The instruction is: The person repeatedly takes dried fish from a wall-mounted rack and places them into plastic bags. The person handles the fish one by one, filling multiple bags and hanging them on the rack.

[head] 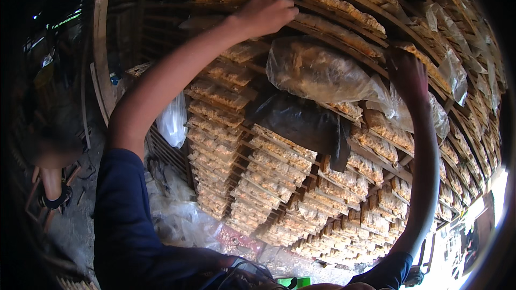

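Note:
My left hand (pixel 268 13) is raised to the upper shelves, its fingers curled at the end of a wooden slat; whether it grips the slat is hidden. My right hand (pixel 405 68) reaches up to the same long shelf at the right, in shadow, fingers bent over its edge. Between the hands lies a shelf board with a crumbly tan slab (pixel 342 34). Just below it a clear plastic bag (pixel 318 70) with brownish contents rests on the rack, over a black plastic sheet (pixel 298 117).
Wooden racks (pixel 278 159) hold many tiers of tan slabs. A white plastic bag (pixel 173 121) hangs left of them. Clear plastic sheeting (pixel 181 217) lies on the floor. Another person (pixel 52 181) is at the far left. A green container (pixel 294 282) stands below.

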A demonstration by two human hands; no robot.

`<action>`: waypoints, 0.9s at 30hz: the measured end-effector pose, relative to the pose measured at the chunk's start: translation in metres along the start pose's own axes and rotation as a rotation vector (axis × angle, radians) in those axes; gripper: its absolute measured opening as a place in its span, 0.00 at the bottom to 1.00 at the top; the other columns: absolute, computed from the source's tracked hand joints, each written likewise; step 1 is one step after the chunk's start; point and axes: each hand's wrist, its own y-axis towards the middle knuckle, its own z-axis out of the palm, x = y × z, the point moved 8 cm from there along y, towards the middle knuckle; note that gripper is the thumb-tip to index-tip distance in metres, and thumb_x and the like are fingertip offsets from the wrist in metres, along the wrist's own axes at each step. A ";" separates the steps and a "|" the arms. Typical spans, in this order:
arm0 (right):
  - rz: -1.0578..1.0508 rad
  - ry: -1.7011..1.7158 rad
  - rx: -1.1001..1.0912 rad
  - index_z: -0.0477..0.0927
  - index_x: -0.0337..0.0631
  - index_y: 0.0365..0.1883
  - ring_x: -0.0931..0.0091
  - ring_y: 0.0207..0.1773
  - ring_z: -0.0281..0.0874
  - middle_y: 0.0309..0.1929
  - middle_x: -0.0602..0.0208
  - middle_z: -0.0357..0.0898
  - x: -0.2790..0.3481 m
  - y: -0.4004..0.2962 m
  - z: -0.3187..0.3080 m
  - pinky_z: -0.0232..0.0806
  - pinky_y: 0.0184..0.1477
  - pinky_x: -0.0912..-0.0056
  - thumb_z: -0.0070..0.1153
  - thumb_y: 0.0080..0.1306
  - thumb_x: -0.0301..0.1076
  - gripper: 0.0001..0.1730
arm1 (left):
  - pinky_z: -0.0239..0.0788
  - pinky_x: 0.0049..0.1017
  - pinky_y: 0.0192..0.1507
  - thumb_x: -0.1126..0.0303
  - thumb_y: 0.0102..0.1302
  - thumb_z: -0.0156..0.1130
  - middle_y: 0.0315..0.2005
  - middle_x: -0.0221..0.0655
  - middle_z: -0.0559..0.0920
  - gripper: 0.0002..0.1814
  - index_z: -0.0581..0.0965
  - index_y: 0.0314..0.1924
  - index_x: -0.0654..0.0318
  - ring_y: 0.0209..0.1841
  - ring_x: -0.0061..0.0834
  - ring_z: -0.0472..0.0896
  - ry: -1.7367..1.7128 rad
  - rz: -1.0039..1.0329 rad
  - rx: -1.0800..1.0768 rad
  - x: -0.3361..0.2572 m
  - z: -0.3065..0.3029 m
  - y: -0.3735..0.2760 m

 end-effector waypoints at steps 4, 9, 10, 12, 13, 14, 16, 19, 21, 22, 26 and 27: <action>-0.032 -0.048 -0.130 0.85 0.47 0.52 0.56 0.52 0.85 0.50 0.56 0.87 -0.008 0.013 -0.012 0.75 0.53 0.51 0.55 0.74 0.42 0.15 | 0.81 0.33 0.42 0.72 0.71 0.63 0.39 0.37 0.88 0.09 0.86 0.47 0.64 0.40 0.33 0.89 -0.004 -0.093 -0.085 0.017 -0.023 0.019; -0.028 0.012 -0.209 0.85 0.48 0.53 0.54 0.50 0.85 0.49 0.56 0.87 -0.012 0.032 -0.018 0.75 0.52 0.51 0.55 0.74 0.40 0.15 | 0.78 0.47 0.43 0.73 0.69 0.60 0.38 0.48 0.85 0.08 0.82 0.40 0.72 0.41 0.48 0.85 -0.188 -0.260 0.039 0.050 -0.035 0.040; -0.036 0.027 -0.211 0.85 0.49 0.52 0.53 0.49 0.85 0.46 0.55 0.87 -0.006 0.033 -0.021 0.75 0.51 0.49 0.54 0.74 0.42 0.15 | 0.78 0.47 0.44 0.72 0.70 0.60 0.37 0.47 0.85 0.09 0.82 0.40 0.72 0.41 0.48 0.85 -0.174 -0.283 0.071 0.053 -0.036 0.040; -0.051 0.073 -0.220 0.84 0.50 0.49 0.50 0.45 0.84 0.41 0.53 0.86 0.014 0.035 -0.029 0.74 0.48 0.46 0.52 0.75 0.46 0.15 | 0.77 0.46 0.43 0.71 0.72 0.60 0.36 0.46 0.85 0.09 0.82 0.40 0.71 0.40 0.47 0.85 -0.162 -0.305 0.025 0.064 -0.040 0.035; -0.012 0.067 -0.249 0.85 0.50 0.47 0.50 0.44 0.84 0.40 0.53 0.86 0.014 0.037 -0.036 0.75 0.46 0.46 0.52 0.75 0.47 0.15 | 0.77 0.45 0.42 0.71 0.72 0.60 0.35 0.45 0.85 0.09 0.82 0.40 0.71 0.39 0.47 0.85 -0.175 -0.303 -0.064 0.072 -0.041 0.033; 0.027 0.063 -0.279 0.85 0.49 0.46 0.50 0.42 0.85 0.39 0.53 0.86 0.014 0.039 -0.044 0.75 0.45 0.46 0.52 0.75 0.47 0.15 | 0.77 0.44 0.41 0.70 0.72 0.60 0.35 0.45 0.84 0.09 0.82 0.40 0.70 0.38 0.47 0.85 -0.187 -0.300 -0.153 0.079 -0.042 0.031; 0.070 0.021 -0.304 0.85 0.49 0.47 0.58 0.40 0.87 0.40 0.58 0.88 0.005 0.038 -0.059 0.77 0.42 0.52 0.53 0.76 0.46 0.14 | 0.76 0.43 0.38 0.69 0.72 0.61 0.33 0.44 0.84 0.09 0.82 0.39 0.69 0.36 0.46 0.84 -0.257 -0.387 -0.160 0.075 -0.061 0.031; 0.032 -0.020 -0.398 0.86 0.51 0.53 0.72 0.40 0.90 0.43 0.66 0.90 -0.005 0.021 -0.090 0.80 0.41 0.62 0.55 0.77 0.41 0.13 | 0.75 0.41 0.34 0.69 0.72 0.62 0.30 0.44 0.83 0.09 0.81 0.37 0.68 0.33 0.44 0.84 -0.309 -0.386 -0.286 0.064 -0.110 0.028; -0.043 0.021 -0.571 0.87 0.49 0.52 0.72 0.42 0.90 0.44 0.65 0.90 0.007 0.004 -0.104 0.79 0.43 0.63 0.56 0.77 0.40 0.12 | 0.74 0.39 0.33 0.70 0.71 0.63 0.30 0.44 0.83 0.08 0.80 0.36 0.68 0.31 0.44 0.83 -0.333 -0.348 -0.405 0.059 -0.136 0.014; -0.144 0.095 -0.669 0.87 0.44 0.50 0.72 0.43 0.89 0.44 0.63 0.89 0.018 -0.009 -0.113 0.78 0.45 0.66 0.60 0.74 0.35 0.11 | 0.73 0.39 0.33 0.71 0.70 0.63 0.30 0.44 0.82 0.08 0.80 0.36 0.68 0.31 0.44 0.83 -0.360 -0.328 -0.469 0.056 -0.146 0.005; -0.384 0.204 -0.786 0.86 0.33 0.46 0.66 0.43 0.87 0.44 0.57 0.87 0.081 -0.054 -0.144 0.77 0.47 0.66 0.63 0.70 0.26 0.09 | 0.72 0.33 0.33 0.76 0.68 0.65 0.30 0.43 0.83 0.05 0.80 0.36 0.71 0.32 0.39 0.85 -0.578 -0.427 -0.544 0.045 -0.188 -0.065; -0.464 0.232 -0.804 0.85 0.31 0.46 0.65 0.43 0.86 0.43 0.56 0.87 0.103 -0.063 -0.145 0.76 0.47 0.66 0.63 0.70 0.25 0.08 | 0.73 0.32 0.35 0.76 0.67 0.65 0.30 0.42 0.83 0.05 0.79 0.36 0.71 0.33 0.36 0.86 -0.293 -0.353 -0.534 0.039 -0.203 -0.093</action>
